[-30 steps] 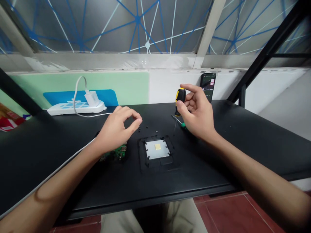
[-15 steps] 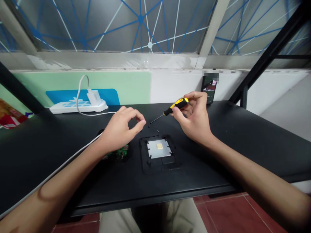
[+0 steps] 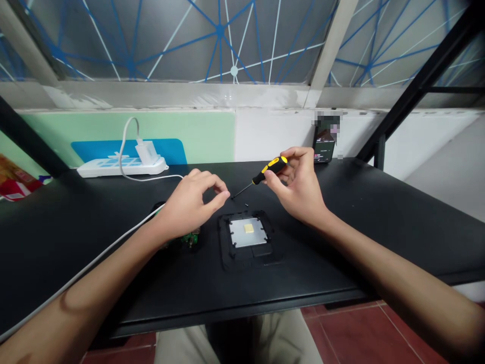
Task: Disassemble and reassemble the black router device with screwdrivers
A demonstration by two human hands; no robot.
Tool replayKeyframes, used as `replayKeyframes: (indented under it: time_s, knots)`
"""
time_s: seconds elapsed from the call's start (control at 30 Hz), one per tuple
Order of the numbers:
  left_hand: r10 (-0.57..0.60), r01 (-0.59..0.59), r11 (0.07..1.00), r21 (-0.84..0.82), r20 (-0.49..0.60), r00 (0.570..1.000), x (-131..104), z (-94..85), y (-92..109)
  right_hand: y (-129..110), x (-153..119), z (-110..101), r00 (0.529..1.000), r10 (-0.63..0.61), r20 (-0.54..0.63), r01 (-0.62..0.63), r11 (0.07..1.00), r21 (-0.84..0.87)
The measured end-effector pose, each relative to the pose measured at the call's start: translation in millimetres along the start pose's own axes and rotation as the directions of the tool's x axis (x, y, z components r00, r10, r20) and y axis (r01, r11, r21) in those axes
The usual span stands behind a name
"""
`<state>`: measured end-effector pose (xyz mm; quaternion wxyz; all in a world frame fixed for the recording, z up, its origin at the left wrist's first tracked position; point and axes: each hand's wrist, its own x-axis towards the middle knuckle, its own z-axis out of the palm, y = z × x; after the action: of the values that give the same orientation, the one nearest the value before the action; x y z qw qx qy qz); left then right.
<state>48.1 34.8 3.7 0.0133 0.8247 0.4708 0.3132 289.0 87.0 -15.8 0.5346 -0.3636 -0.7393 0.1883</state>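
Observation:
My right hand (image 3: 301,184) grips a black and yellow screwdriver (image 3: 275,165), its thin shaft slanting down to the left. The screwdriver's tip is at a tiny dark screw (image 3: 232,197) on the desk. Just left of that tip is my left hand (image 3: 193,202), thumb and forefinger pinched together; whether anything is between them I cannot make out. Another small screw (image 3: 246,205) lies nearby. In front of my hands rests a black plastic cover (image 3: 225,255) with a silver metal plate (image 3: 238,238) and a pale yellow pad (image 3: 248,228). Partly behind my left wrist is a green circuit board (image 3: 193,237).
A white power strip (image 3: 91,169) with a plugged-in charger (image 3: 147,151) stands at the back left. Its white cable (image 3: 109,247) runs under or beside my left forearm. A phone (image 3: 325,141) leans on the wall, and a red packet (image 3: 17,177) sits far left.
My right hand has moved slightly left and down, bringing the screwdriver's tip to the small dark screw. My left hand has shifted a little right and down, its thumb and forefinger near the tip.

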Motion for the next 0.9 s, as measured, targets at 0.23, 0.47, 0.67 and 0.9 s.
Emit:
replayKeyframes:
  time_s: [0.23, 0.47, 0.67, 0.9]
  knots:
    - [0.02, -0.02, 1.0, 0.024, 0.02, 1.0, -2, 2.9, -3, -3, 5, -6, 0.995, -0.003, -0.096, 0.004, 1.0, 0.011]
    - [0.121, -0.128, 0.988, 0.083, 0.087, 0.989, -4, 6.0, -3, 6, 17, -16, 0.985, 0.09, -0.147, -0.092, 0.996, -0.011]
    - [0.192, -0.207, 0.975, 0.077, 0.161, 0.968, -5, 7.8, 3, 9, 21, -16, 0.956, 0.255, -0.143, -0.229, 0.957, 0.175]
    - [0.21, -0.228, 0.97, 0.081, 0.19, 0.959, -6, 9.2, 3, 10, 20, -13, 0.942, 0.321, -0.096, -0.278, 0.908, 0.315]
